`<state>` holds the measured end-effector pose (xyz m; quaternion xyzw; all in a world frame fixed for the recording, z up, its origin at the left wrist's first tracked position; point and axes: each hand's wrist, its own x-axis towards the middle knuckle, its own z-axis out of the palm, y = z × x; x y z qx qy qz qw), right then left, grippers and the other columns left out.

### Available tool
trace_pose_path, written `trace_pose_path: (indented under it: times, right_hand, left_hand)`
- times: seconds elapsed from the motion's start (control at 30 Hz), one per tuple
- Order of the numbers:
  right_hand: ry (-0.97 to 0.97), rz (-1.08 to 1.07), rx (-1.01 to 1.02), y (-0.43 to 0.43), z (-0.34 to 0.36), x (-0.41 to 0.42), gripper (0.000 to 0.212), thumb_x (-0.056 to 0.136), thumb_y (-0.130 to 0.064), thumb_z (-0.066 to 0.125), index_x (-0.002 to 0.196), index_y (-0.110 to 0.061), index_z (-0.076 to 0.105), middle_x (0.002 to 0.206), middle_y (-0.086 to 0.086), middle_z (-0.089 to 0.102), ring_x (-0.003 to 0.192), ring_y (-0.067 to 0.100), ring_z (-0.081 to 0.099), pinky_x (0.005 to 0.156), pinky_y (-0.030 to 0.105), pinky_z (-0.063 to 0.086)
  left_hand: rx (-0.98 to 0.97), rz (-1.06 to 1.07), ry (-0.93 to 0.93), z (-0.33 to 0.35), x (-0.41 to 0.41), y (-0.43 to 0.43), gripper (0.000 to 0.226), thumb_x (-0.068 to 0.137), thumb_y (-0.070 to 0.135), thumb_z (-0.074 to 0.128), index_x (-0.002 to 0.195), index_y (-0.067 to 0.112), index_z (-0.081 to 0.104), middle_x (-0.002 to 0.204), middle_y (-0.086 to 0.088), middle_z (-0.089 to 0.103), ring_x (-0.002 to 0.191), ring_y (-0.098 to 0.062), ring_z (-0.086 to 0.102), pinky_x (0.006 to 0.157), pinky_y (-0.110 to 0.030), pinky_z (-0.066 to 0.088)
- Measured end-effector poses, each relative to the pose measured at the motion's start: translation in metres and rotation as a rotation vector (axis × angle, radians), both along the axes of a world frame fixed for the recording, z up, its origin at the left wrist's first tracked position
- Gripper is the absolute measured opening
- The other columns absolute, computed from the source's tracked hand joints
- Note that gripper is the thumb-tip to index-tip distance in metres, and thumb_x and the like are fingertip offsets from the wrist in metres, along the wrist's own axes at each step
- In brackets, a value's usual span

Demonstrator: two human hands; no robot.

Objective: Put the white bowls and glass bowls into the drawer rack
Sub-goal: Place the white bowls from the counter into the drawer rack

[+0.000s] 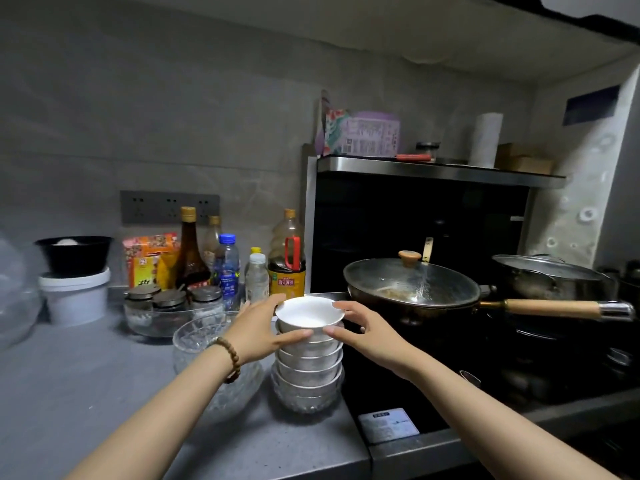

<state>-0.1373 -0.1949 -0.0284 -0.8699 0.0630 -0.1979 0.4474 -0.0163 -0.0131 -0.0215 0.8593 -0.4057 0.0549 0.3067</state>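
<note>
On a grey counter (104, 393) beside the stove, the left hand (256, 327) and right hand (363, 330) clasp a stack of white bowls (308, 344) from both sides, apparently starting the pickup; next, a level lift toward the unseen drawer rack.

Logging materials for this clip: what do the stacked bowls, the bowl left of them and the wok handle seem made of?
The stack of white bowls looks like glazed ceramic: opaque, smooth, softly shiny. The bowl at its base and the glass bowl to the left look like cut glass: clear, faceted pattern. The wok handle looks like pale wood with a metal end cap.
</note>
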Motion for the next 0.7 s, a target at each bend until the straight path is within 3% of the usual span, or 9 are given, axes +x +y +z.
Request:
trace_pose_path:
  times: [0.2, 0.37, 0.47, 0.53, 0.6, 0.7]
  right_hand:
    - [-0.079, -0.041, -0.025, 0.000, -0.006, 0.005, 0.056, 0.078, -0.040, 0.071, 0.129, -0.021, 0.055, 0.131, -0.007, 0.057, 0.119, 0.001, 0.050, 0.094, 0.012, 0.035]
    - [-0.236, -0.105, 0.020, 0.006, 0.002, 0.003, 0.049, 0.077, -0.040, 0.072, 0.121, -0.023, 0.062, 0.121, -0.009, 0.063, 0.117, 0.002, 0.055, 0.083, 0.003, 0.041]
    - [-0.319, -0.096, 0.055, 0.010, 0.019, -0.007, 0.037, 0.076, -0.038, 0.073, 0.109, -0.022, 0.067, 0.110, -0.005, 0.070, 0.107, 0.005, 0.063, 0.095, 0.021, 0.048]
    - [-0.369, -0.048, 0.067, 0.012, 0.029, -0.019, 0.029, 0.076, -0.035, 0.074, 0.102, -0.022, 0.069, 0.100, -0.003, 0.074, 0.097, 0.010, 0.068, 0.092, 0.030, 0.054]
    - [-0.392, -0.032, 0.021, 0.012, 0.034, -0.034, 0.024, 0.078, -0.035, 0.072, 0.100, -0.025, 0.069, 0.095, -0.005, 0.075, 0.093, 0.012, 0.070, 0.087, 0.032, 0.056]
    - [-0.370, -0.089, -0.094, -0.001, 0.033, -0.065, 0.018, 0.081, -0.043, 0.066, 0.091, -0.030, 0.071, 0.089, -0.013, 0.074, 0.088, 0.002, 0.068, 0.080, 0.026, 0.054]
  left_hand:
    - [-0.021, 0.024, -0.030, -0.004, 0.005, -0.003, 0.103, 0.052, 0.081, 0.050, 0.138, 0.026, 0.036, 0.138, 0.003, 0.049, 0.126, -0.021, 0.041, 0.107, -0.041, 0.032]
    - [-0.283, -0.021, 0.034, 0.004, -0.002, -0.006, 0.109, 0.050, 0.077, 0.057, 0.141, 0.026, 0.029, 0.133, 0.008, 0.050, 0.117, -0.011, 0.047, 0.098, -0.034, 0.044]
    - [-0.535, -0.088, 0.168, 0.014, -0.016, -0.013, 0.114, 0.054, 0.061, 0.069, 0.146, 0.026, 0.011, 0.127, 0.011, 0.045, 0.114, -0.007, 0.047, 0.090, -0.023, 0.042]
    - [-0.719, -0.148, 0.298, 0.019, -0.029, -0.023, 0.111, 0.057, 0.054, 0.068, 0.145, 0.023, 0.007, 0.131, 0.004, 0.042, 0.113, -0.010, 0.051, 0.084, -0.016, 0.047]
    - [-0.826, -0.168, 0.379, 0.024, -0.045, -0.034, 0.106, 0.058, 0.058, 0.064, 0.143, 0.021, 0.012, 0.132, 0.001, 0.045, 0.111, -0.012, 0.054, 0.085, -0.024, 0.053]
    - [-0.840, -0.193, 0.480, 0.025, -0.071, -0.050, 0.104, 0.057, 0.065, 0.064, 0.140, 0.022, 0.019, 0.130, -0.003, 0.049, 0.112, -0.017, 0.057, 0.089, -0.041, 0.054]
